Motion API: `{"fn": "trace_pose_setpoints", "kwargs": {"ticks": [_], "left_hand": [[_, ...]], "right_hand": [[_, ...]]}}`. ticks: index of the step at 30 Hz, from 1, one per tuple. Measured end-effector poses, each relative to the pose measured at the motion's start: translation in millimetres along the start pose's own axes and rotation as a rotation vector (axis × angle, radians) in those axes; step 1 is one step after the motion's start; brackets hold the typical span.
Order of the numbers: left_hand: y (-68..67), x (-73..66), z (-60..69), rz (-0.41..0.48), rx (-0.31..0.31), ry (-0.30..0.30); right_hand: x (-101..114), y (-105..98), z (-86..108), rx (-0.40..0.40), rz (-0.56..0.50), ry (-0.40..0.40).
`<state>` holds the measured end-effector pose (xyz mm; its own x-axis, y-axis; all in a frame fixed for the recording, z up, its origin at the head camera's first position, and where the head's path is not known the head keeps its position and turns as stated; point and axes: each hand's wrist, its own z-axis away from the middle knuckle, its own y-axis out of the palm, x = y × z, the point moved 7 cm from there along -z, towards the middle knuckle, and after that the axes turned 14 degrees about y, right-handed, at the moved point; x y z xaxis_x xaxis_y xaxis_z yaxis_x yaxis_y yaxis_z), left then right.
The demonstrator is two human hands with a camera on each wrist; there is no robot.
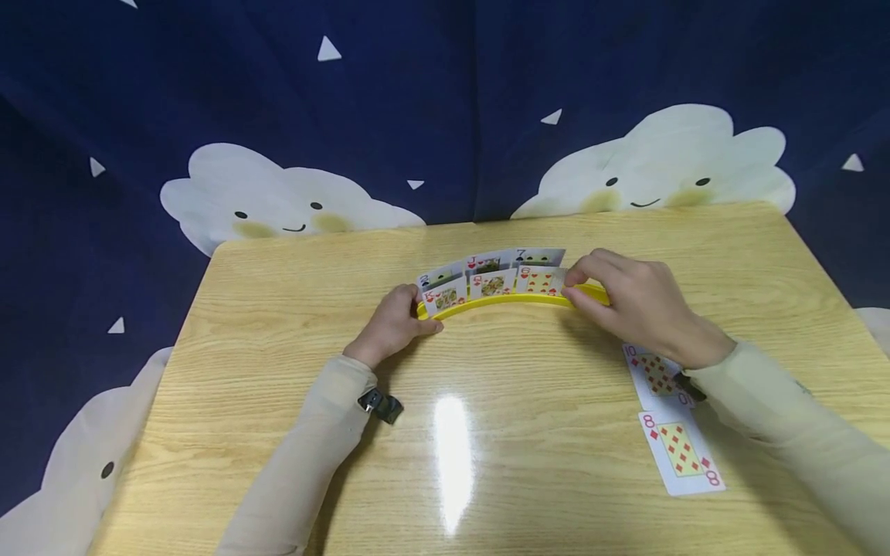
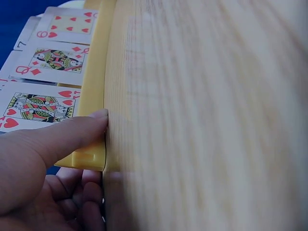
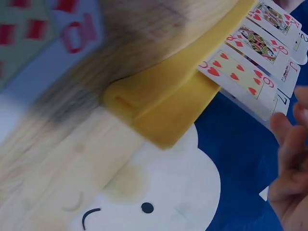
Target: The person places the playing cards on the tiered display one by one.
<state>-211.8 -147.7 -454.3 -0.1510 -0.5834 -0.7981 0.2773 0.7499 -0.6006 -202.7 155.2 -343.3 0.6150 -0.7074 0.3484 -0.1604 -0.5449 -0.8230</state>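
A curved yellow card holder (image 1: 504, 300) stands on the table with playing cards upright in two rows. My left hand (image 1: 395, 320) grips its left end, thumb on the front and fingers behind, beside the king of hearts (image 2: 41, 107). In front stand also the queen of diamonds (image 1: 493, 284) and the six of hearts (image 1: 538, 280). Behind them a two (image 1: 445, 274), a jack (image 1: 489, 261) and a seven (image 1: 540, 256) show partly. At the six's right edge is my right hand (image 1: 633, 297); its fingertips (image 3: 281, 124) lie by the cards' upper corner, apparently pinching nothing.
The ten of diamonds (image 1: 653, 376), partly under the right forearm, and the eight of diamonds (image 1: 681, 450) lie face up at the right. The holder's right end (image 3: 163, 106) bears no card. A dark blue cloud-patterned cloth (image 1: 473, 116) hangs behind the wooden table (image 1: 278, 293).
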Motion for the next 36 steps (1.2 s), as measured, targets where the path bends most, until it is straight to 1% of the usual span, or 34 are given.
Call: {"fn": "trace_pose_setpoints", "kwargs": {"ticks": [4, 6, 10, 12, 14, 17, 21, 24, 28, 31, 36], "left_hand": [[0.1, 0.2, -0.5, 0.0, 0.0, -0.001], [0.3, 0.7, -0.3, 0.0, 0.0, -0.005], [0.0, 0.2, -0.8, -0.003, 0.001, -0.01], [0.2, 0.2, -1.1, -0.002, 0.002, -0.01], [0.6, 0.6, -1.7, -0.003, 0.003, -0.009], [0.8, 0.6, -1.7, -0.001, 0.005, -0.007], [0.4, 0.7, -0.5, 0.007, 0.002, -0.007], [-0.3, 1.3, -1.0, 0.007, 0.001, 0.002], [-0.4, 1.2, -1.2, 0.002, 0.001, 0.008], [-0.7, 0.5, 0.1, 0.007, -0.003, -0.002], [-1.2, -0.9, 0.6, 0.017, -0.011, -0.006]], "right_hand": [[-9.8, 1.3, 13.4, 0.137, 0.064, 0.05], [-16.3, 3.5, 20.9, 0.233, 0.11, 0.087], [-31.3, 9.3, 36.7, 0.451, 0.183, 0.155], [-38.5, 11.4, 45.2, 0.534, 0.21, 0.166], [-46.5, 11.9, 52.6, 0.592, 0.233, 0.176], [-58.4, 9.4, 60.8, 0.647, 0.266, 0.196], [-73.3, 6.5, 68.5, 0.724, 0.293, 0.273], [-80.9, 5.7, 73.3, 0.758, 0.298, 0.318], [-85.7, 5.8, 78.8, 0.77, 0.277, 0.334], [-87.3, 6.9, 80.9, 0.77, 0.249, 0.334], [-90.3, 8.0, 82.1, 0.754, 0.216, 0.356]]}}
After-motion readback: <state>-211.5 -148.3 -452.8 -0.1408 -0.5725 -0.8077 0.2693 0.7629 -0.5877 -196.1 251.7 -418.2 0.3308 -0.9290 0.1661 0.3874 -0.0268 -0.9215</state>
